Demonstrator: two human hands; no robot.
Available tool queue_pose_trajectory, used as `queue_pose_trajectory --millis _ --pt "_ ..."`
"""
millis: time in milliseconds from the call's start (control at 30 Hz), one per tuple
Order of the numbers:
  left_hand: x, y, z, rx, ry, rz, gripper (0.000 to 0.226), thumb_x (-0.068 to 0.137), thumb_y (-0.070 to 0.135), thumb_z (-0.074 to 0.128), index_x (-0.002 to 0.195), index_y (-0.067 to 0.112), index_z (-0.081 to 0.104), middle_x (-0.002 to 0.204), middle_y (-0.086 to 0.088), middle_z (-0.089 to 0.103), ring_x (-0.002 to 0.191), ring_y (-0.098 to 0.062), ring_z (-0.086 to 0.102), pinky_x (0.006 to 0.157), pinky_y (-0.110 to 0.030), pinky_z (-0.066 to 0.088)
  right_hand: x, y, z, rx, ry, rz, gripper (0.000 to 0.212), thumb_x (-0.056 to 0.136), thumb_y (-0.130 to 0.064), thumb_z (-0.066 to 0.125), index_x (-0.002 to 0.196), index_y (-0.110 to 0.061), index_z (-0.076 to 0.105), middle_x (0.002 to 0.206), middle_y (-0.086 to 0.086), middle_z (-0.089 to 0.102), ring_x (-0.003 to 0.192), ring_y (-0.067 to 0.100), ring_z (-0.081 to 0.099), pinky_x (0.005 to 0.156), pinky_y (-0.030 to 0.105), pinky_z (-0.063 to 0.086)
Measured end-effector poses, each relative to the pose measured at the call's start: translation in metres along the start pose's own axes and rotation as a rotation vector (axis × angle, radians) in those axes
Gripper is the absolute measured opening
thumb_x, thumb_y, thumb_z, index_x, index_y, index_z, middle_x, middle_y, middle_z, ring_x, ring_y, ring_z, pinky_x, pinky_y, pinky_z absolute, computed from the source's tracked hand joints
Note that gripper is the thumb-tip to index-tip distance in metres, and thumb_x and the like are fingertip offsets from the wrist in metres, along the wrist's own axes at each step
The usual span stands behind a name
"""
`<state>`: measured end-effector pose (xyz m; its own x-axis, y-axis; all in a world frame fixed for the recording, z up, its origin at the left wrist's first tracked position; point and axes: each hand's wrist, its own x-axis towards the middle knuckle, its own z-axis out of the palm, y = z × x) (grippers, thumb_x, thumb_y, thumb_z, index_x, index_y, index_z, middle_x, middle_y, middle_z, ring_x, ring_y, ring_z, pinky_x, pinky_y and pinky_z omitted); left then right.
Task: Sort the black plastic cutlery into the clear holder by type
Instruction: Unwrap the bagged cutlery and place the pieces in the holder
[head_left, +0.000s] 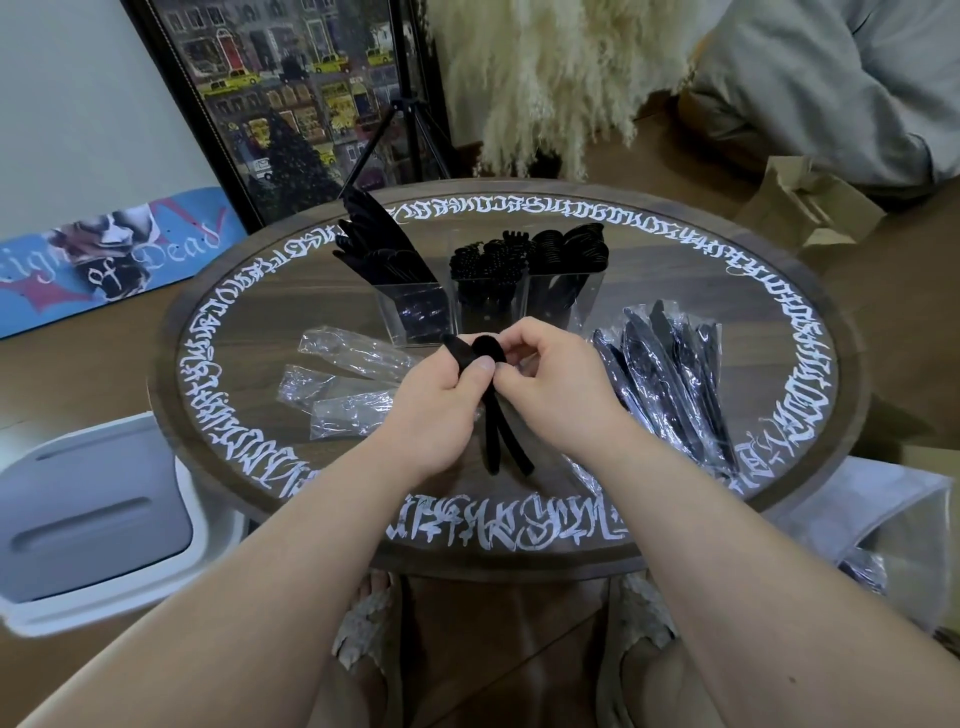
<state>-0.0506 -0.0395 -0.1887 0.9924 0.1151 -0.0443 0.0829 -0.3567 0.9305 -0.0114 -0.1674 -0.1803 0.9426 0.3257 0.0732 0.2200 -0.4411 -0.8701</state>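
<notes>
A clear three-part holder stands at the back of the round table, with black knives in its left part, forks in the middle and spoons on the right. Just in front of it my left hand and my right hand both pinch a small bunch of black cutlery. A spoon bowl shows above my fingers and two handles hang down toward me. A pile of wrapped black cutlery packets lies to the right of my hands.
Empty clear wrappers lie left of my hands on the dark round table with white lettering. A white bin stands at the lower left. A tripod, a framed picture and pampas grass stand behind the table. Brown paper bags sit at the right.
</notes>
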Motion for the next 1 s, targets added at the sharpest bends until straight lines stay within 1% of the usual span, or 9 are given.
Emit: queue_pose_trajectory --millis 100,200,267,400,500,600,700,867,1000 --pt "-0.002 0.000 -0.002 -0.004 -0.008 0.017 0.030 0.100 0.014 0.041 0.115 0.030 0.062 0.104 0.013 0.066 0.090 0.004 0.057 0.083 -0.022 0.042 0.000 -0.002 0.002 -0.004 -0.028 -0.036 0.032 0.087 -0.015 0.063 0.073 -0.043 0.058 0.073 -0.016 0.062 0.064 0.000 0.054 0.063 0.009 0.039" --pt "-0.006 0.004 -0.003 -0.063 0.019 -0.003 0.030 0.100 0.012 0.040 0.110 0.030 0.062 0.095 0.014 0.064 0.073 0.009 0.053 0.070 -0.013 0.041 0.000 -0.001 0.003 -0.041 0.040 -0.029 0.021 0.088 -0.015 0.061 0.076 -0.032 0.062 0.072 -0.013 0.061 0.066 0.004 0.054 0.065 0.018 0.041" --pt "-0.008 0.010 -0.008 -0.115 0.102 -0.044 0.031 0.099 0.010 0.039 0.109 0.024 0.064 0.097 0.010 0.064 0.069 0.011 0.054 0.062 -0.005 0.040 -0.001 -0.001 0.002 -0.028 0.113 -0.003 0.017 0.089 -0.015 0.060 0.077 -0.026 0.062 0.068 -0.011 0.059 0.062 0.004 0.051 0.060 0.016 0.038" --pt "-0.011 0.019 -0.025 -0.104 0.261 -0.131 0.033 0.097 0.011 0.036 0.108 0.020 0.066 0.078 0.002 0.056 0.064 -0.006 0.050 0.053 -0.007 0.039 -0.008 -0.002 -0.005 0.008 0.238 0.047 0.017 0.091 -0.014 0.058 0.078 -0.025 0.058 0.071 -0.006 0.061 0.065 0.009 0.055 0.062 0.024 0.042" --pt "-0.012 0.028 -0.036 -0.012 0.256 -0.131 0.034 0.097 0.012 0.037 0.117 0.021 0.062 0.074 0.002 0.059 0.064 -0.012 0.052 0.063 -0.021 0.048 -0.015 -0.009 -0.011 0.013 0.276 0.052 0.017 0.092 -0.013 0.058 0.080 -0.026 0.057 0.073 -0.006 0.063 0.070 0.012 0.058 0.067 0.029 0.048" --pt "-0.017 0.041 -0.047 0.108 0.263 -0.003 0.028 0.094 0.014 0.051 0.119 0.024 0.060 0.085 0.004 0.069 0.077 -0.018 0.065 0.080 -0.034 0.055 -0.019 -0.023 -0.021 -0.010 0.314 0.016 0.017 0.092 -0.011 0.057 0.085 -0.026 0.057 0.074 -0.010 0.061 0.067 0.003 0.055 0.064 0.018 0.046" --pt "-0.016 0.061 -0.064 0.263 0.449 0.182 0.014 0.086 0.017 0.064 0.098 0.025 0.064 0.081 0.011 0.065 0.078 -0.011 0.063 0.079 -0.030 0.052 -0.020 -0.037 -0.033 -0.024 0.333 -0.023 0.021 0.092 -0.009 0.056 0.087 -0.030 0.058 0.074 -0.014 0.061 0.067 0.001 0.055 0.064 0.014 0.042" --pt "0.001 0.098 -0.087 0.317 0.598 0.336 0.008 0.092 0.019 0.053 0.089 0.021 0.060 0.073 0.018 0.055 0.068 0.007 0.052 0.062 -0.007 0.036 -0.026 -0.052 -0.042 -0.056 0.336 -0.037 0.017 0.091 -0.011 0.057 0.085 -0.026 0.060 0.069 -0.013 0.058 0.061 0.001 0.052 0.055 0.007 0.038" --pt "0.014 0.106 -0.088 0.430 0.584 0.371 0.021 0.097 0.022 0.047 0.100 0.018 0.067 0.086 0.008 0.063 0.075 -0.007 0.051 0.066 -0.019 0.034 -0.027 -0.054 -0.041 -0.042 0.309 -0.012 0.013 0.091 -0.012 0.057 0.088 -0.024 0.062 0.071 -0.011 0.060 0.063 0.004 0.052 0.059 0.016 0.039"
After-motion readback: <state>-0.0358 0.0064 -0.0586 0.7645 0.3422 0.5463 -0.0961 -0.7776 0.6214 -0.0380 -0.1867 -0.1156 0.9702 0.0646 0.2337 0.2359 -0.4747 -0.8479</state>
